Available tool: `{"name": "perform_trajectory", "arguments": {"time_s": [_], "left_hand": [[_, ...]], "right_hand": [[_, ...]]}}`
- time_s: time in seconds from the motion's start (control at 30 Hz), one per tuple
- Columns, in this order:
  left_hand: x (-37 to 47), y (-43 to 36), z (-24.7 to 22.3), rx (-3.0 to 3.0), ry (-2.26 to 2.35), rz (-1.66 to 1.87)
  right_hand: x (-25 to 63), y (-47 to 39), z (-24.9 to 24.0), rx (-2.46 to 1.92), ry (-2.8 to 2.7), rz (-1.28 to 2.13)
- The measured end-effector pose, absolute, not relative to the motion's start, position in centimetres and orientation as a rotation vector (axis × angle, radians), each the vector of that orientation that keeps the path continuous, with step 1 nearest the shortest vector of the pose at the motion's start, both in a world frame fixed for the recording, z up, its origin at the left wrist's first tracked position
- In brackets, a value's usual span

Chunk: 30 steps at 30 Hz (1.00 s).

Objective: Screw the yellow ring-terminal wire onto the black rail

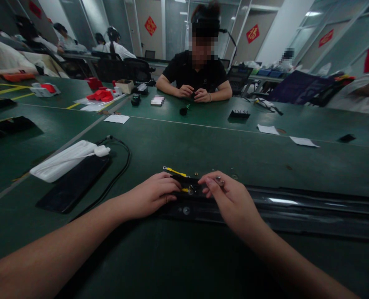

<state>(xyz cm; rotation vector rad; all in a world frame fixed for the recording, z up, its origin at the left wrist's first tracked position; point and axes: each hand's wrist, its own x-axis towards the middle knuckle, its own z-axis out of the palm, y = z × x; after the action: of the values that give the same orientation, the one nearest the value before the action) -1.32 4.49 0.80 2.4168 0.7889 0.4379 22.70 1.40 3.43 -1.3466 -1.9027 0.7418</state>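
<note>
A long, glossy black housing (278,202) lies across the table in front of me, running off to the right. My left hand (156,195) grips its left end, fingers curled over the top. My right hand (230,199) is closed around a small metal tool (218,180), whose silvery end shows above the thumb; its kind is hidden. Between the hands, a short yellow wire (184,189) meets a metal fastener on the housing. Behind the left fingertips another yellow wire (176,171) ends in a ring terminal. A round screw head (186,210) sits on the near face.
A white power bank (67,160) with a cable and a dark phone (75,182) lie at left. A loose small nut (196,174) is beyond the housing. Across the green table (172,137) sits a co-worker (200,70). Paper slips (303,142) and red parts (102,94) lie farther back.
</note>
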Motion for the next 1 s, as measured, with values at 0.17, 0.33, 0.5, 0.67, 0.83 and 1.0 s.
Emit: {"name": "perform_trajectory", "arguments": {"time_s": [0.17, 0.33, 0.5, 0.67, 0.83, 1.0], "left_hand": [[-1.33, 4.5, 0.78, 2.421, 0.785, 0.455], [-1.31, 4.47, 0.69, 2.416, 0.775, 0.474], [-1.39, 4.47, 0.62, 2.418, 0.788, 0.464], [-1.49, 4.48, 0.51, 2.425, 0.804, 0.429], [-1.5, 4.45, 0.36, 2.426, 0.808, 0.43], [-1.48, 4.49, 0.43, 2.419, 0.8, 0.433]], "right_hand": [[22.66, 1.32, 3.41, -1.347, -1.894, 0.711], [22.58, 1.25, 3.46, -1.389, -1.827, 0.725], [22.83, 1.33, 3.42, -1.378, -1.839, 0.697], [23.03, 1.3, 3.61, -1.252, -2.005, 0.682], [23.06, 1.29, 3.96, -1.162, -2.066, 0.718], [23.04, 1.43, 4.04, -1.17, -2.091, 0.75]]}}
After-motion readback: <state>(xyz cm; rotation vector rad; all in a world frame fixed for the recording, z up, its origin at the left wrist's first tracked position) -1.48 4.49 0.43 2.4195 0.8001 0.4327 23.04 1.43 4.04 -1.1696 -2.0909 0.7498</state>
